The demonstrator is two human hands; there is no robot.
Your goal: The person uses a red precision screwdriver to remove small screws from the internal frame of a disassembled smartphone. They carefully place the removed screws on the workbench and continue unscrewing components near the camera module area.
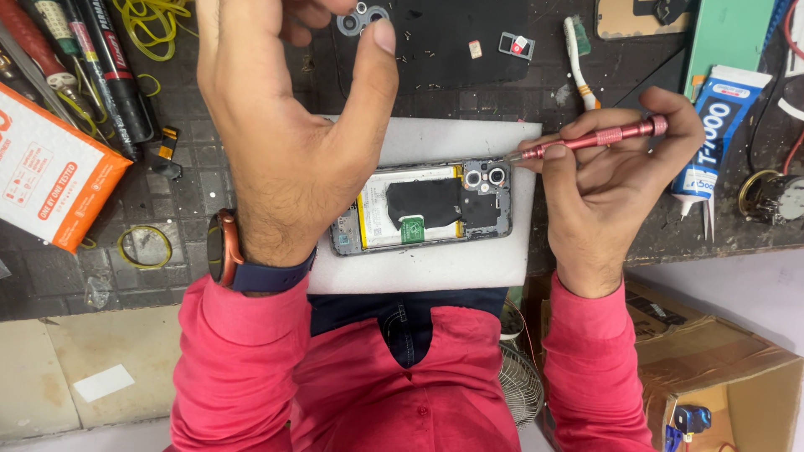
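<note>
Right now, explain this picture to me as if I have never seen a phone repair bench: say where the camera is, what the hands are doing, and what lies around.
The one picture comes from a camera worn on the person's head, looking down at their own two bare hands over a dark work mat.

In the middle a white foam pad carries an opened phone, its back cover off so the battery and camera lenses show.

The right hand holds a slim pink screwdriver, tip at the phone's upper corner near the lenses. The left hand is raised above the bench, its fingertips near a small lens ring.

Around them: an orange box, markers, yellow rubber bands, a toothbrush and a glue tube.
</note>
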